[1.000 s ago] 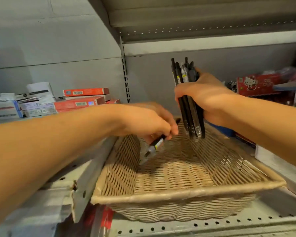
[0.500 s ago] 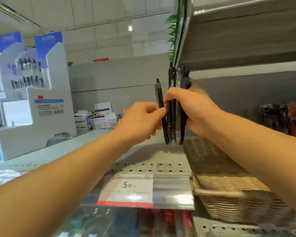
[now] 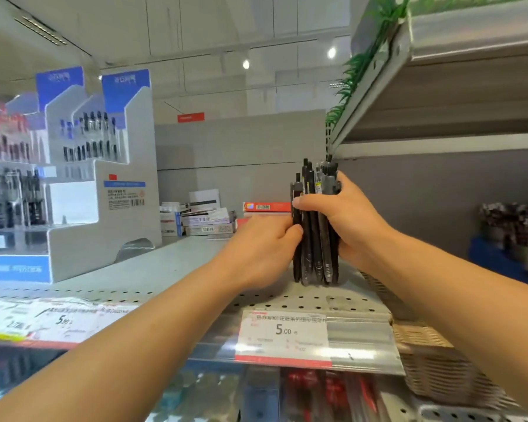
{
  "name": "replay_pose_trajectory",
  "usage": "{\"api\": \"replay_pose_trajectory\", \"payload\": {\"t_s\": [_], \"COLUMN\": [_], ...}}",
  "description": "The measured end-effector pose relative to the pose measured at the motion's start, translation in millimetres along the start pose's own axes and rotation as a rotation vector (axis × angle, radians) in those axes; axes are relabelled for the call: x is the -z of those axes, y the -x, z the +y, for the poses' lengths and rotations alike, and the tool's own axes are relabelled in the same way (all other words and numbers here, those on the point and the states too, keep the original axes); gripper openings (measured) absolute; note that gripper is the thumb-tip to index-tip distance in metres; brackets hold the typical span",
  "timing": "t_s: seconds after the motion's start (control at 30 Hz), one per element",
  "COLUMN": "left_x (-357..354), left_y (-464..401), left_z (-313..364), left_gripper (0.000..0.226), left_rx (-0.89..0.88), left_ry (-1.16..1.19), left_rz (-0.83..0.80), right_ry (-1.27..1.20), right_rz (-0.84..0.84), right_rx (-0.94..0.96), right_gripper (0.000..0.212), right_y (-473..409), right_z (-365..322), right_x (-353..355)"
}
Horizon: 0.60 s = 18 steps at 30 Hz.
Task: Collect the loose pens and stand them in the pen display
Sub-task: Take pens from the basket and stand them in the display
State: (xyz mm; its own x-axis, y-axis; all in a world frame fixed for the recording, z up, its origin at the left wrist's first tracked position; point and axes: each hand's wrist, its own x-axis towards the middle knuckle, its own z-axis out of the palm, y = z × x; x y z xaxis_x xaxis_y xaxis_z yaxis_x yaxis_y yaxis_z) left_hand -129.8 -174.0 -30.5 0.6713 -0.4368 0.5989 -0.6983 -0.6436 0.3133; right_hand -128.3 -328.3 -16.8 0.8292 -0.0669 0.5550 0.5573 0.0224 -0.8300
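Observation:
A bundle of several black pens (image 3: 314, 239) stands upright with its tips down on the perforated metal shelf (image 3: 171, 269). My right hand (image 3: 348, 220) wraps the bundle from the right, thumb across the front. My left hand (image 3: 265, 248) presses against its left side, fingers curled onto the pens. The white tiered pen display (image 3: 104, 190) with blue header cards stands at the left end of the shelf, with dark pens upright in its rows, well apart from my hands.
The wicker basket (image 3: 433, 354) sits at the lower right on the shelf. Small boxes (image 3: 201, 217) are stacked at the back of the shelf. A price tag strip (image 3: 284, 336) runs along the shelf's front edge. An upper shelf (image 3: 439, 86) overhangs on the right.
My left hand picked a pen out of the basket and added it to the bundle. Both hands moved left and lowered the bundle, tips down, onto the shelf. The view swung left toward the display.

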Motion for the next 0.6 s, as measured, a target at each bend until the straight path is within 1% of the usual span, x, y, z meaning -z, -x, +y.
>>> {"api": "replay_pose_trajectory", "payload": {"t_s": [0.13, 0.17, 0.27, 0.33, 0.4, 0.43, 0.47, 0.5, 0.53, 0.57, 0.6], "left_x": [2.5, 4.5, 9.3, 9.6, 10.0, 11.2, 12.7, 14.0, 15.5, 17.3, 18.0], "left_y": [3.0, 3.8, 5.2, 5.7, 4.7, 4.5, 3.8, 3.0, 1.5, -0.4, -3.1], "left_z": [-1.1, -2.1, -4.7, -3.0, -0.4, 1.0, 1.9, 2.6, 3.2, 5.7, 8.7], "left_gripper": [0.044, 0.046, 0.047, 0.045, 0.042, 0.039, 0.036, 0.032, 0.030, 0.036, 0.047], "left_rx": [0.022, 0.031, 0.039, 0.017, 0.002, 0.014, 0.030, 0.042, 0.054, 0.065, 0.077], "left_ry": [-0.125, -0.167, -0.243, -0.297, -0.313, -0.278, -0.207, -0.097, 0.045, 0.196, 0.345], "left_rz": [-0.024, -0.016, 0.044, 0.053, 0.044, 0.052, 0.092, 0.164, 0.239, 0.283, 0.274], "right_ry": [-0.041, -0.044, -0.071, -0.075, -0.033, -0.025, -0.029, -0.034, -0.032, -0.022, -0.010], "right_rz": [-0.037, -0.058, -0.160, -0.187, -0.139, -0.111, -0.092, -0.081, -0.075, -0.071, -0.077], "right_rx": [-0.061, -0.073, -0.098, -0.113, -0.086, -0.066, -0.050, -0.042, -0.046, -0.059, -0.075], "right_gripper": [0.059, 0.055, 0.024, 0.020, 0.021, 0.021, 0.022, 0.025, 0.033, 0.043, 0.049], "right_y": [8.0, 9.7, 14.5, 15.4, 14.7, 13.5, 12.9, 12.1, 12.0, 12.2, 12.9], "right_z": [6.8, 7.5, 8.1, 9.0, 10.0, 10.6, 10.9, 11.5, 12.2, 12.8, 13.5], "right_x": [-4.0, -3.7, -3.4, -3.9, -4.7, -5.0, -5.1, -5.2, -5.2, -5.0, -4.0]}}
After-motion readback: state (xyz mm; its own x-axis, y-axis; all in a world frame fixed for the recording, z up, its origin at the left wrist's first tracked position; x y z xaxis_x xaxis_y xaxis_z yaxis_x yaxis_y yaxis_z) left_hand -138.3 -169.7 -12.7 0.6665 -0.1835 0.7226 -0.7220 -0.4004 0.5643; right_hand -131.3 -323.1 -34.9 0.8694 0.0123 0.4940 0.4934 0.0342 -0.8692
